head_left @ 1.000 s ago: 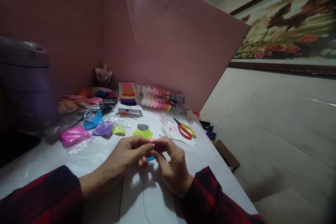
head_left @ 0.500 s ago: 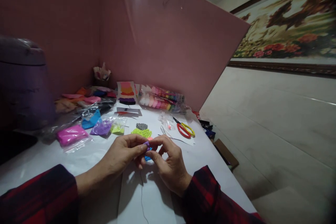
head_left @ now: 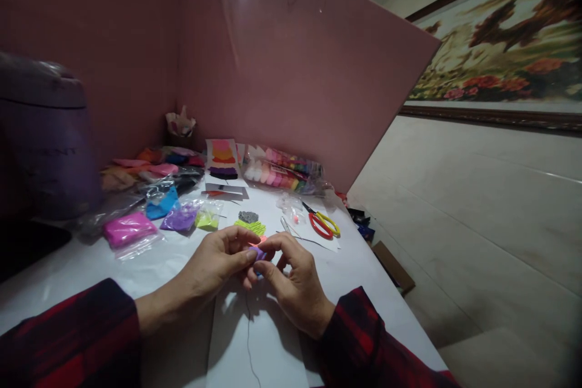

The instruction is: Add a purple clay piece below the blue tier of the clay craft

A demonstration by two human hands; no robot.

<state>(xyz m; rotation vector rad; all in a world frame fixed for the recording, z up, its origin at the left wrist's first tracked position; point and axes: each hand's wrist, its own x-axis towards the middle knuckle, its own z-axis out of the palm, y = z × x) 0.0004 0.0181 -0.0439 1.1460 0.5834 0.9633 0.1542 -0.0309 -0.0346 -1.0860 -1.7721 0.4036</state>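
My left hand (head_left: 218, 264) and my right hand (head_left: 294, 282) meet fingertip to fingertip over the white table (head_left: 364, 267). Both pinch one small purple and pink beaded piece (head_left: 257, 251) between thumb and fingers. A thin dark thread (head_left: 248, 333) hangs from it down across the table toward me. Just beyond my hands lie a yellow-green beaded patch (head_left: 249, 227) and a grey beaded patch (head_left: 248, 216). Both forearms wear red and black plaid sleeves.
Small bags of coloured beads (head_left: 150, 218) lie at left, a bead box (head_left: 284, 173) and a colour card (head_left: 222, 157) at the back. Red and yellow scissors (head_left: 322, 224) lie right of my hands. A purple pot (head_left: 43, 139) stands far left. Pink boards wall the table.
My hands turned the small piece between the fingertips; a purple part now shows where a pink part showed. The hands stayed in the same spot.
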